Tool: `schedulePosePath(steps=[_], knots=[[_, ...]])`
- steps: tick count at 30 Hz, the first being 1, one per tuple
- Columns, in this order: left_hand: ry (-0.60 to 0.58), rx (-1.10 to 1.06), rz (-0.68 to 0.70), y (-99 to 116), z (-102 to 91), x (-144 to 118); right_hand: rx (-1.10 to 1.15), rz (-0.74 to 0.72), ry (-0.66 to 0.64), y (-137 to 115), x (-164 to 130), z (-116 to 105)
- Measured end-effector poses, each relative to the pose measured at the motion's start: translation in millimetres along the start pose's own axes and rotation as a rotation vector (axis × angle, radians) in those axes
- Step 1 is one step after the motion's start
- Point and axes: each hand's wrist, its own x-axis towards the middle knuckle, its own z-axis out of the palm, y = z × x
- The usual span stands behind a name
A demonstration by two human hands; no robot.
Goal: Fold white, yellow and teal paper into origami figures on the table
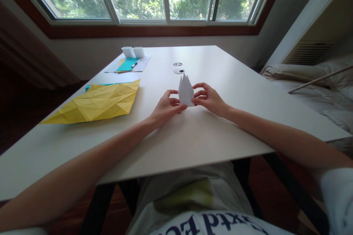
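Observation:
A small folded white paper (186, 91) with several pointed tips stands upright between my hands, a little above or on the table. My left hand (168, 105) pinches its lower left edge, thumb in front and fingers behind. On the opposite side, my right hand (211, 99) grips the lower right edge between thumb and fingers. The fingertips behind the paper are partly hidden. Off to the left lies a large creased sheet of yellow paper (102, 101), with a blue edge showing behind it.
The white table (234, 80) reaches toward the window. At its far left are white folded paper boxes (138, 52), a teal sheet (127, 64), a pen (135, 64) and white paper (143, 62). Round cable-hole covers (178, 71) sit mid-table. A cushioned seat (317, 84) stands at right.

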Motion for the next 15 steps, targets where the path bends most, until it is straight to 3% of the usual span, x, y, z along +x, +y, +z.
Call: schedulePosePath(steps=[10,15], knots=[[0.018,-0.121,-0.003,-0.2,-5.5,2.1,0.067,0.092,-0.043,-2.6,-2.5,3.3],[0.061,-0.082,0.020,3.0,-3.2,1.5,0.010,0.060,-0.061,-2.8,-2.9,4.9]])
